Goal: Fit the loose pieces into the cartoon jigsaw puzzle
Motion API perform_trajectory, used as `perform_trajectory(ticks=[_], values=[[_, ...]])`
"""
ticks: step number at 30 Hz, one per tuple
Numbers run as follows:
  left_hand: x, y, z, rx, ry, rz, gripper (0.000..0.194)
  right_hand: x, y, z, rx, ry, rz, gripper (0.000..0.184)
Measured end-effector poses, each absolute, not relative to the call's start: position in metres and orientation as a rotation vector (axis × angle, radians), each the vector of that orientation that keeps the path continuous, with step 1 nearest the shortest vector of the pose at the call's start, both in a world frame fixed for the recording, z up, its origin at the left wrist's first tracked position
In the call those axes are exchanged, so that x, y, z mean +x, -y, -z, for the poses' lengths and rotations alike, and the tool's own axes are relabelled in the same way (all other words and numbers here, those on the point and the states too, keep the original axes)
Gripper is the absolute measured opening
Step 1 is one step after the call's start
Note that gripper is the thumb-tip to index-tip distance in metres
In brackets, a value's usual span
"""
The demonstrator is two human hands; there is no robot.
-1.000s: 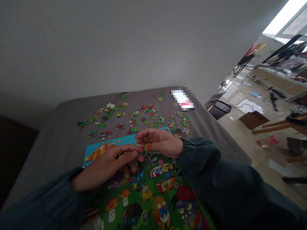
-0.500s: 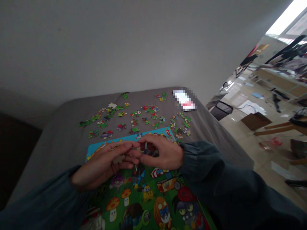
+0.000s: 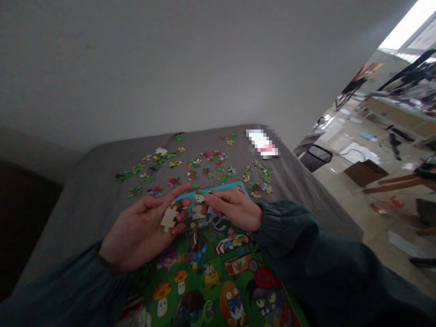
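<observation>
My left hand (image 3: 141, 234) is turned palm up and holds a jigsaw piece (image 3: 169, 218) between its fingers, with the pale cardboard back showing. My right hand (image 3: 233, 210) pinches a second piece (image 3: 197, 211), also pale-backed, a short gap from the left hand's piece. Both hands are above a printed cartoon puzzle picture (image 3: 235, 272) with mushrooms and zombie figures. Beyond them, several loose colourful jigsaw pieces (image 3: 194, 162) lie scattered on a grey padded surface (image 3: 85, 213). The picture's far edge is blue.
A pixelated white-and-red object (image 3: 262, 144) lies at the grey surface's far corner. To the right, the surface drops to a tiled floor (image 3: 334, 181) holding a black wastebasket (image 3: 316, 157), a cardboard box (image 3: 366, 172) and wooden chair legs (image 3: 395, 185).
My hands have moved apart from their close meeting over the picture. The left hand has rolled palm up, showing a pale piece, and the right hand has drawn back slightly.
</observation>
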State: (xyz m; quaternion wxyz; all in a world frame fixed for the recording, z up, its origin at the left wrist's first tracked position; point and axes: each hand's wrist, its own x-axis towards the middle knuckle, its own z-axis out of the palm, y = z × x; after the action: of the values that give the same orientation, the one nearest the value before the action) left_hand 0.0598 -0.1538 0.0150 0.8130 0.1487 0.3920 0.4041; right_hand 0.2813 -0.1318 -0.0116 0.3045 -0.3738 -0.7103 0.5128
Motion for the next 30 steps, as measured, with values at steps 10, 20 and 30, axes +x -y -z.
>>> perform_trajectory(ticks=[10, 20, 30], values=[[0.065, 0.155, -0.005, 0.562, -0.908, -0.802, 0.058, 0.277, 0.125, 0.026, -0.890, 1.410, -1.727, 0.027], [0.073, 0.158, 0.003, 0.784, -1.084, -0.824, 0.030, 0.273, 0.136, 0.018, -0.915, 1.456, -1.634, 0.023], [0.079, 0.168, 0.005, 0.824, -1.052, -0.803, 0.033, 0.269, 0.142, 0.018, -1.020, 1.553, -1.494, 0.024]])
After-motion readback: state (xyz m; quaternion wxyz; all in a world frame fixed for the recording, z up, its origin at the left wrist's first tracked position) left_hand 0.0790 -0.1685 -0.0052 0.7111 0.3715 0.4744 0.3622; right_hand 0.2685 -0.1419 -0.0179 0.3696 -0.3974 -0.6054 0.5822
